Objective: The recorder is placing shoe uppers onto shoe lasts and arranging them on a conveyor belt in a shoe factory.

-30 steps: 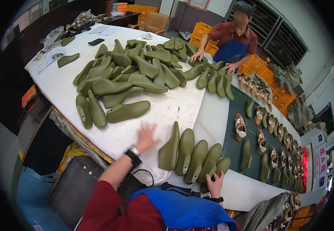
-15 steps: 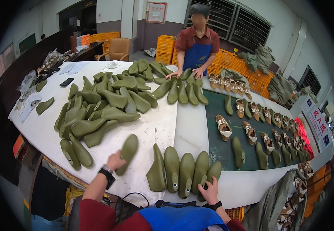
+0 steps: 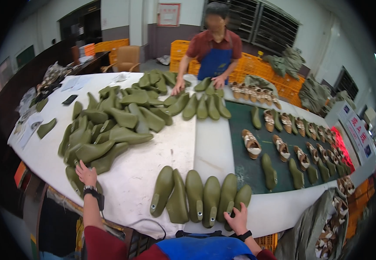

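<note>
My left hand [image 3: 86, 174], fingers spread, reaches over green shoe lasts [image 3: 72, 176] at the left edge of the large pile [image 3: 120, 117] and partly covers them. At the front of the table stands a row of several green lasts [image 3: 211, 195], set side by side with their toes pointing away from me. My right hand [image 3: 239, 220] has its thumb and fingers around the near end of the row's rightmost last [image 3: 244, 195]. The leftmost one in that row [image 3: 162, 190] lies next to a last turned on its side [image 3: 177, 201].
Across the table a co-worker [image 3: 216, 47] in a blue apron has both hands among more lasts. To the right, a green conveyor belt [image 3: 248, 167] carries shoes and lasts. A phone [image 3: 69, 99] lies at the far left; orange crates [image 3: 180, 48] stand behind.
The last held by my left hand now lies at the left end of the front row. That hand has moved left to the pile's edge. My right hand stays at the rightmost last.
</note>
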A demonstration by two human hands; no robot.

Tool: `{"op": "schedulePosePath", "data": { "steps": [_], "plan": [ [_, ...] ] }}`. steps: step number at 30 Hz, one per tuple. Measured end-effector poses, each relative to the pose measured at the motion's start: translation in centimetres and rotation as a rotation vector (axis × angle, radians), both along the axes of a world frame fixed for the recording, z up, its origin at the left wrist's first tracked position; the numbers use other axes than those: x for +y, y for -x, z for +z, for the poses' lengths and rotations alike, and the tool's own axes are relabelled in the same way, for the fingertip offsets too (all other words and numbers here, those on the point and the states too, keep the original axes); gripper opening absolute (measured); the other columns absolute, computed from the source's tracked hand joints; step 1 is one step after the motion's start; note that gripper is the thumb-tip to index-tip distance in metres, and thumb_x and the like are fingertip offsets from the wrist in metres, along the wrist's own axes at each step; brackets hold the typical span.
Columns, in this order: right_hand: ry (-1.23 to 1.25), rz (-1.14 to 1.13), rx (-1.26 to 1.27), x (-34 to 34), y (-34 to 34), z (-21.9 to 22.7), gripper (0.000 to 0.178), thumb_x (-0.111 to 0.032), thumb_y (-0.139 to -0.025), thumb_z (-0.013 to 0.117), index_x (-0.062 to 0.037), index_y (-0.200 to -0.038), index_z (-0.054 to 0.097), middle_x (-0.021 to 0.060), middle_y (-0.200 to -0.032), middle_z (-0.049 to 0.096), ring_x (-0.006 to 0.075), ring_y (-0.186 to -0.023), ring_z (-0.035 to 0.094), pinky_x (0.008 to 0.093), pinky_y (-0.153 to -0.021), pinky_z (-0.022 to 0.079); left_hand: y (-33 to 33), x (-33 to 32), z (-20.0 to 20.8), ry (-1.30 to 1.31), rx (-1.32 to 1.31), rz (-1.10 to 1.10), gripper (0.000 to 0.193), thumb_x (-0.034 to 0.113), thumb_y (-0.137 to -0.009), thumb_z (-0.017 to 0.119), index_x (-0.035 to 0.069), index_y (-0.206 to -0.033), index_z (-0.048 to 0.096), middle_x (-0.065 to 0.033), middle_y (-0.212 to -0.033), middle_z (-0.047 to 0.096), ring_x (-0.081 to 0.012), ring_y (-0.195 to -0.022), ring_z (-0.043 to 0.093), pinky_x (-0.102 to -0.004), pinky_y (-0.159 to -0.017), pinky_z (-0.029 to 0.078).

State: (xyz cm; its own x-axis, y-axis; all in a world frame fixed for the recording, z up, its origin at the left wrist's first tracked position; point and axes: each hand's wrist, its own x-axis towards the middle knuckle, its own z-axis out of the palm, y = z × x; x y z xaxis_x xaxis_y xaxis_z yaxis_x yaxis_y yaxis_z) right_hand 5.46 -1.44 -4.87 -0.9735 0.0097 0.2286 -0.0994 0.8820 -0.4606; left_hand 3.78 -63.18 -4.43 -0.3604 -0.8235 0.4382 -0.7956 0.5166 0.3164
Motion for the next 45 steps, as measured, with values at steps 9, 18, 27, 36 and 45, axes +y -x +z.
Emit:
{"op": "schedulePosePath", "data": {
  "steps": [9,18,27,36,45],
  "plan": [
    [0.067,-0.01,-0.12,0.6,-0.3,0.3,0.045,-0.027,-0.07,0.07,0.0102,-0.094,0.062,0.0286,-0.132,0.035,0.0417,-0.122,0.035,0.0437,-0.101,0.03,-2.2,-4.6,-4.4,-0.626,-0.086,0.056,0.08,0.035,-0.068,0.069,-0.004,-0.126,0.03,-0.0279,-0.123,0.045,-0.0412,-0.115,0.045,-0.0451,-0.097,0.038],
    [0.006,-0.009,-0.125,1.7,0.1,-1.3,0.045,-0.027,-0.07,0.068,0.0122,-0.09,0.061,0.0266,-0.133,0.035,0.0408,-0.122,0.035,0.0421,-0.101,0.031,-0.4,1.3,-4.4,-0.759,0.025,0.055,0.104,0.029,-0.064,0.075,-0.008,-0.136,0.009,-0.03,-0.123,0.043,-0.0391,-0.117,0.044,-0.0385,-0.1,0.036],
    [0.002,0.024,-0.123,1.5,0.1,-0.9,0.046,-0.028,-0.069,0.07,0.0117,-0.088,0.061,0.0275,-0.131,0.037,0.041,-0.121,0.036,0.0432,-0.101,0.031,-3.0,1.3,2.0,0.142,-0.299,-0.314,0.06,0.026,-0.058,0.076,0.01,-0.112,0.056,-0.0142,-0.11,0.058,-0.0298,-0.109,0.052,-0.0504,-0.093,0.038],
    [-0.008,0.046,-0.055,1.1,0.3,-0.8,0.041,-0.023,-0.067,0.071,0.0111,-0.086,0.061,0.029,-0.128,0.037,0.0435,-0.117,0.036,0.047,-0.099,0.032,0.3,11.3,2.1,-0.661,-0.542,-0.652,0.057,0.05,-0.069,0.061,-0.004,-0.087,0.066,-0.0252,-0.091,0.064,-0.0368,-0.088,0.062,-0.0385,-0.081,0.049],
    [0.016,0.003,-0.108,1.0,0.9,-0.5,0.042,-0.025,-0.072,0.069,0.0124,-0.089,0.06,0.0278,-0.131,0.037,0.0421,-0.12,0.037,0.0428,-0.101,0.031,0.2,2.1,3.4,0.12,0.132,-0.29,0.058,0.021,-0.065,0.07,0.007,-0.118,0.05,-0.022,-0.123,0.047,-0.0373,-0.112,0.045,-0.0458,-0.097,0.035]
  ]
}}
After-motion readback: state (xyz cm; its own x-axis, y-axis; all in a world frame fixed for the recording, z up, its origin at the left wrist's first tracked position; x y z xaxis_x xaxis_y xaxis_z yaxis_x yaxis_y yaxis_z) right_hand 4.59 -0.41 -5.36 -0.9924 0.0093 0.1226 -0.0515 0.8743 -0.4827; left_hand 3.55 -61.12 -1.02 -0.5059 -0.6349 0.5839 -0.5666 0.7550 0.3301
